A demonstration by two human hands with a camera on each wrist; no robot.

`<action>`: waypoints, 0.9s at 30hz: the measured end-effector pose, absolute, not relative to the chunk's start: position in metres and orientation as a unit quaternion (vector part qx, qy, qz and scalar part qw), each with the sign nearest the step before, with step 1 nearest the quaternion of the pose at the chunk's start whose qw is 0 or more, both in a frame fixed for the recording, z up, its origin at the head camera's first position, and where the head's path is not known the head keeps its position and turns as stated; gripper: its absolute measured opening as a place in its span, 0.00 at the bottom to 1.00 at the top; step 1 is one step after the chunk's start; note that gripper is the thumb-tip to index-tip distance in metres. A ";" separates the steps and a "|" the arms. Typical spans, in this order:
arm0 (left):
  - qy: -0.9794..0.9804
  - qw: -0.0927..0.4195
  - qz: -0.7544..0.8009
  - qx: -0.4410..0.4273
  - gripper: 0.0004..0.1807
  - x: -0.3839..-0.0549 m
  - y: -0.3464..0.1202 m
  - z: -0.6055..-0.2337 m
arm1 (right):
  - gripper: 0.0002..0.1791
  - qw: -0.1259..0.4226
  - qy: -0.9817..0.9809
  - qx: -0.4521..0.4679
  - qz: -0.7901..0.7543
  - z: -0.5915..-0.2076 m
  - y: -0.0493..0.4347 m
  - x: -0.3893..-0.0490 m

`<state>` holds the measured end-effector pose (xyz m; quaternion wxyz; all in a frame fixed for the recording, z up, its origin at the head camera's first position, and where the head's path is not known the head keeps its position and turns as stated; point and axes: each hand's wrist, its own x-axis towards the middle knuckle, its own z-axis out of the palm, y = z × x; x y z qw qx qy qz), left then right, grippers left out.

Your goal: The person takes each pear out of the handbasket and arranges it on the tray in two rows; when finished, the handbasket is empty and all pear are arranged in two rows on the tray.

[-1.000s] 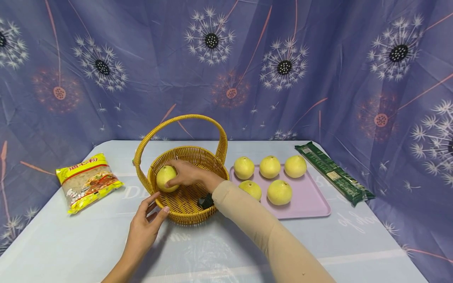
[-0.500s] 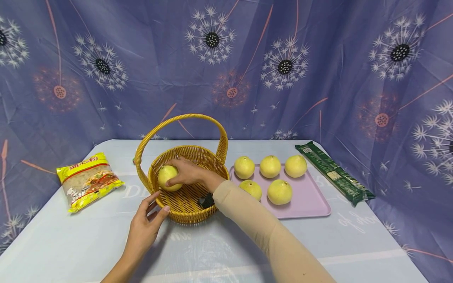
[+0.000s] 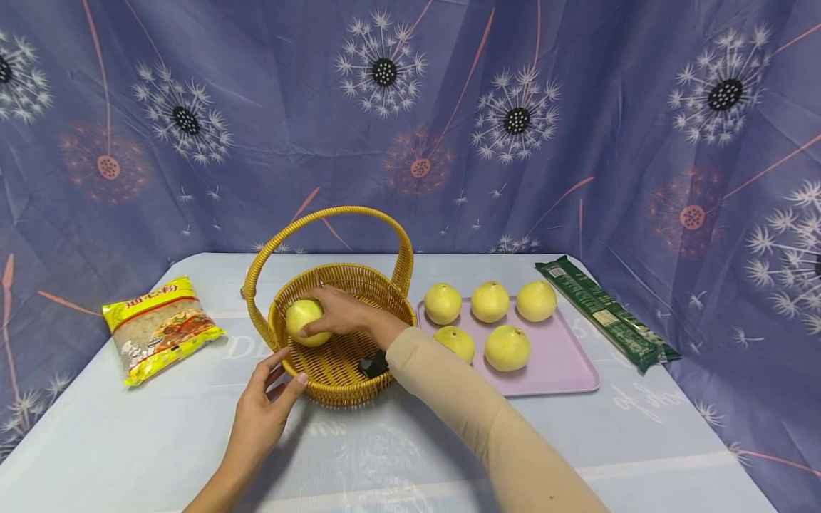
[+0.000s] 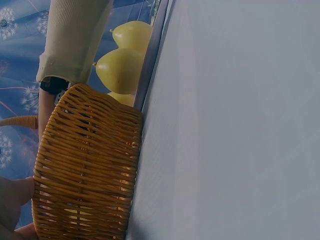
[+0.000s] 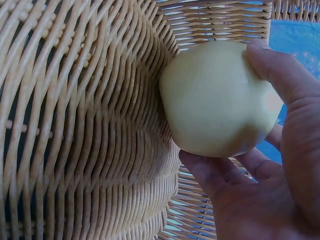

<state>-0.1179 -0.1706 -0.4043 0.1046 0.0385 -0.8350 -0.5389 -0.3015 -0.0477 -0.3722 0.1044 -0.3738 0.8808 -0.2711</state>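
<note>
A yellow-green pomelo [image 3: 305,324] sits at the left inside of a golden wicker basket [image 3: 340,394] with a tall arched handle. My right hand [image 3: 338,311] reaches over the rim and grips this fruit, thumb on one side and fingers on the other. In the right wrist view the pomelo [image 5: 220,100] lies right against the woven wicker. My left hand [image 3: 264,410] holds the basket at its near-left rim, thumb and fingertips on the wicker. From the left wrist, the basket's outer wall [image 4: 90,165] fills the middle, and the pomelo is mostly hidden behind the weave.
Several pomelos stand on a pink tray [image 3: 564,363] right of the basket, partly behind the right sleeve [image 3: 474,413]. A yellow food packet [image 3: 160,331] lies at left, a long green packet [image 3: 606,313] at far right. A patterned curtain [image 3: 288,107] hangs behind the table.
Over the last second the pomelo in the right hand has shifted very slightly to the right within the basket. The left hand and the basket stay nearly still.
</note>
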 end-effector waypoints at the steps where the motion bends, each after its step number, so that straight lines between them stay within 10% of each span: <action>1: -0.835 0.105 -0.539 0.039 0.31 -0.118 -0.171 -0.404 | 0.38 0.104 0.881 -0.375 -0.271 -0.372 -0.048 -0.302; 27: -0.835 0.098 -0.539 0.041 0.31 -0.119 -0.172 -0.406 | 0.37 0.130 0.874 -0.366 -0.291 -0.371 -0.049 -0.300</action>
